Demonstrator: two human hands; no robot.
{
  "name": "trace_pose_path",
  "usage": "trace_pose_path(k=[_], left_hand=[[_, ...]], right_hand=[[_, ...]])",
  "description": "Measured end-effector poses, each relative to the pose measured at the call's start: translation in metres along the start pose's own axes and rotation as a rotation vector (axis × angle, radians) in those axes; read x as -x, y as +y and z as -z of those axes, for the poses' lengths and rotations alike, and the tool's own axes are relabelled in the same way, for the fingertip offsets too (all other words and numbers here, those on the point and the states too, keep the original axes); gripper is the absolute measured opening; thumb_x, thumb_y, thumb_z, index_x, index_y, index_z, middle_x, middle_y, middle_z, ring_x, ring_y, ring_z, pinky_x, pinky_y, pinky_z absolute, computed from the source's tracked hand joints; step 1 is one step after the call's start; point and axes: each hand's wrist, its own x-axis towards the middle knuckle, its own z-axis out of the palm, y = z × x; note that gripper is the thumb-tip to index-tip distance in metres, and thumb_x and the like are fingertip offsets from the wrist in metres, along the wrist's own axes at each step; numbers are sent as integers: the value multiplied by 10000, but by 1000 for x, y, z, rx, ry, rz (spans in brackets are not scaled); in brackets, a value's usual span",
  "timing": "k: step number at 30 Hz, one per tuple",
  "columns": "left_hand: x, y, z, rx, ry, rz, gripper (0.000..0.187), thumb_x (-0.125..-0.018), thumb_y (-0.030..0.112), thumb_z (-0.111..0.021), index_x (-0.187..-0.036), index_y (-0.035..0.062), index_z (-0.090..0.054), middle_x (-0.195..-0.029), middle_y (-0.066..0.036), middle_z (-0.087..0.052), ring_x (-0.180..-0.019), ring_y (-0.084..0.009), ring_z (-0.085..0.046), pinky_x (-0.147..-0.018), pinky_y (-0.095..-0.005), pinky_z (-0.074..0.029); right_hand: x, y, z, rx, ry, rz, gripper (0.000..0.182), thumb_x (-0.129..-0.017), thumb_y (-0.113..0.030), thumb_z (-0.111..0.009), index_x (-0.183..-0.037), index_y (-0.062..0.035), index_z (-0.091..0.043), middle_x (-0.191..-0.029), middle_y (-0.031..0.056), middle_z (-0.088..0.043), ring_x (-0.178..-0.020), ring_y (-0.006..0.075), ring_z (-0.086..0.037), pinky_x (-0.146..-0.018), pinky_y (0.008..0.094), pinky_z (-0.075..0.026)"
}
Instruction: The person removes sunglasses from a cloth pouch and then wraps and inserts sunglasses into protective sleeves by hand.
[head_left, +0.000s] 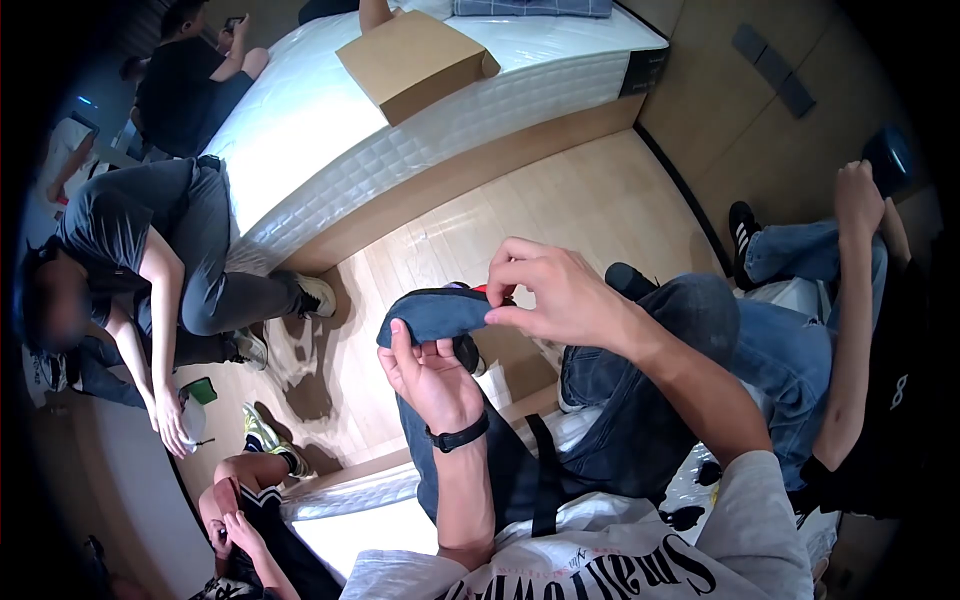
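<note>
A dark blue fabric pouch (440,314), long and rounded like a pencil case, is held up above my lap. My left hand (438,385) is closed on its left end from below, the thumb pressed on the near side. At the pouch's right end, my right hand (550,290) pinches with thumb and forefinger near the top edge; whether it grips the cloth or a zip pull I cannot make out. Bits of red and purple show behind the top edge, partly hidden by the pouch and my fingers.
Across the wooden floor (480,215) stands a plastic-wrapped mattress (330,180) with an open cardboard box (415,65) on it. A person (150,230) bends forward at left. Another person's arm (850,330) holds a dark blue object (890,160) at right. At lower left, another person's hands (235,530) hold something brownish.
</note>
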Motion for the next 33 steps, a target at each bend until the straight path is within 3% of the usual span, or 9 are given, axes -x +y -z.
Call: trace_pose_path(k=[10, 17, 20, 23, 25, 28, 33], left_hand=[[4, 2, 0, -4, 14, 45, 106, -908, 160, -546, -918, 68, -494, -862, -62, -613, -782, -119, -601, -713, -260, -533], [5, 0, 1, -17, 0, 30, 98, -905, 154, -550, -902, 76, -493, -847, -52, -609, -747, -114, -598, -690, -241, -528], [5, 0, 3, -15, 3, 61, 95, -902, 154, -555, -905, 81, -494, -845, -49, -606, -746, -111, -597, -665, -231, -518], [5, 1, -5, -18, 53, 76, 91, -902, 151, -556, -888, 92, -487, -826, -36, -602, -728, -106, -590, -632, -220, -498], [5, 2, -7, -55, 50, 75, 94, -899, 153, -558, -871, 114, -477, -788, -12, -596, -689, -94, -577, -589, -203, -465], [2, 3, -3, -68, 13, 89, 104, -895, 155, -562, -865, 131, -466, -747, 10, -586, -649, -81, -564, -560, -196, -446], [4, 3, -5, -80, 49, 136, 108, -892, 155, -564, -871, 140, -459, -718, 22, -570, -611, -64, -550, -522, -191, -433]], right_hand=[[2, -7, 2, 33, -64, -89, 148, -739, -86, -676, -836, -20, -585, -859, 94, -588, -790, 253, -604, -704, 329, -477], [4, 1, -5, -44, 9, -16, 116, -771, -62, -645, -848, -12, -575, -825, 100, -591, -751, 240, -605, -663, 314, -471], [3, -5, -3, -170, -4, -123, 84, -781, -56, -620, -825, -13, -562, -763, 122, -592, -693, 298, -589, -638, 345, -468], [1, -8, 0, -189, 33, -117, 84, -783, -26, -617, -827, -3, -548, -712, 120, -593, -647, 267, -603, -580, 320, -466], [0, -13, 3, -359, 13, -260, 78, -785, 14, -600, -819, 3, -531, -735, 100, -592, -633, 197, -616, -539, 285, -465], [-3, -9, -1, -515, 93, -279, 77, -787, 44, -580, -816, 7, -519, -770, 81, -587, -642, 142, -613, -516, 252, -465], [-4, -7, 0, -525, 68, -283, 73, -780, 46, -578, -821, 9, -530, -798, 86, -584, -664, 145, -614, -551, 243, -480]])
